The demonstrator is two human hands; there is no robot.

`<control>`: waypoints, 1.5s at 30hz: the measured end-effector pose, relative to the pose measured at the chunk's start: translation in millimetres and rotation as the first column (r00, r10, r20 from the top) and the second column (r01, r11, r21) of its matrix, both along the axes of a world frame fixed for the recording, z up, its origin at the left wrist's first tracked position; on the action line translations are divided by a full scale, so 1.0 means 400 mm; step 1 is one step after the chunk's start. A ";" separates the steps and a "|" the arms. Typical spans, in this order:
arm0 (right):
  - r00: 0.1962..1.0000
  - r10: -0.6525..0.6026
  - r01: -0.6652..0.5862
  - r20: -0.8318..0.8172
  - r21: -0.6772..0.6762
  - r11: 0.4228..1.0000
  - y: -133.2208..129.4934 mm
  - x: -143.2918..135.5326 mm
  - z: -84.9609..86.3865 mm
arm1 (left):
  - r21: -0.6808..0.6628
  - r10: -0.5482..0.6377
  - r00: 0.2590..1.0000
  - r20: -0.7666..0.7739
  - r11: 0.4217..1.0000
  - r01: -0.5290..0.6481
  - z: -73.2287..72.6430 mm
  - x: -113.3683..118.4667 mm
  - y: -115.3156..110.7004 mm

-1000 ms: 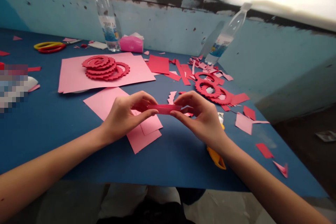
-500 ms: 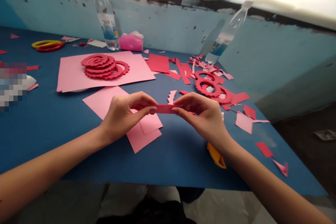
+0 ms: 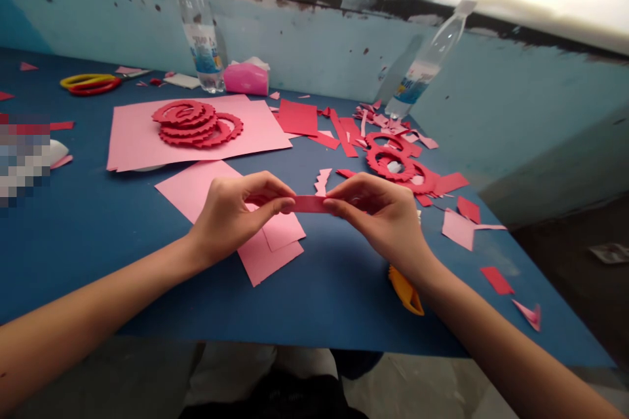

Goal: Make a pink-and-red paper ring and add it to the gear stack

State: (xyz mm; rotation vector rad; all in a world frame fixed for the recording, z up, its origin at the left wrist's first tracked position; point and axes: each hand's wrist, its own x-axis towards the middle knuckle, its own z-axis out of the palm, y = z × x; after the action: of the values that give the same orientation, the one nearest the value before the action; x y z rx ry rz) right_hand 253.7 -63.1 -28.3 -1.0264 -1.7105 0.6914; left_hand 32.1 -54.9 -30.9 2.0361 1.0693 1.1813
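A narrow red paper strip point(image 3: 309, 203) is stretched level between my two hands above the blue table. My left hand point(image 3: 240, 213) pinches its left end between thumb and fingers, over the pink sheets point(image 3: 270, 262). The right end is pinched in my right hand point(image 3: 378, 213). Just behind the strip lies a small zigzag-cut pink piece point(image 3: 322, 181). Partly under my right wrist is a yellow-orange object point(image 3: 407, 291). Toothed red paper rings point(image 3: 184, 124) are stacked on a large pink sheet point(image 3: 132, 137); more red rings point(image 3: 393, 163) lie at the right among scraps.
Two clear bottles point(image 3: 202, 46) point(image 3: 417, 82) stand by the wall, with a pink tissue pack point(image 3: 246, 78) beside the left one. Yellow-and-red-handled scissors point(image 3: 93, 84) lie at the back left. Paper scraps point(image 3: 458, 228) are scattered on the right. The table's front edge point(image 3: 275, 343) is near.
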 end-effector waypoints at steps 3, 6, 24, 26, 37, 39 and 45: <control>1.000 0.008 -0.008 0.001 0.014 1.000 0.001 0.001 -0.002 | 0.034 -0.009 1.000 0.001 0.999 0.009 -0.003 0.000 0.003; 1.000 0.008 -0.008 0.007 0.021 1.000 -0.001 0.001 -0.003 | 0.073 -0.012 1.000 0.003 0.997 0.012 -0.004 0.000 0.006; 0.728 0.109 -0.394 0.677 0.284 0.874 -0.007 0.046 -0.008 | 0.593 0.058 0.775 -0.629 0.680 0.431 -0.013 -0.031 0.014; 0.695 0.134 -0.419 0.707 0.247 0.874 -0.008 0.046 -0.010 | 0.596 0.076 0.738 -0.670 0.648 0.474 -0.010 -0.031 0.011; 0.578 0.161 -0.465 0.800 0.161 0.871 -0.032 0.046 0.008 | 0.514 0.058 0.654 -0.755 0.670 0.535 -0.003 -0.031 -0.015; 0.566 0.114 -0.455 0.816 0.194 0.869 -0.042 0.040 0.006 | 0.543 0.088 0.666 -0.741 0.661 0.517 -0.001 -0.025 -0.022; 0.538 -0.013 -0.446 0.843 0.298 0.844 -0.055 0.021 -0.012 | 0.607 0.144 0.693 -0.707 0.625 0.490 0.002 -0.011 -0.034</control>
State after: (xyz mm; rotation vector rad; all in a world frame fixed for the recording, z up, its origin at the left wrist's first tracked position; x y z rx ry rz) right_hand 262.2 -85.1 -33.3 -0.7878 -2.7091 -0.1932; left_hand 27.8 -68.5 -30.1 3.4027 0.5949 0.7642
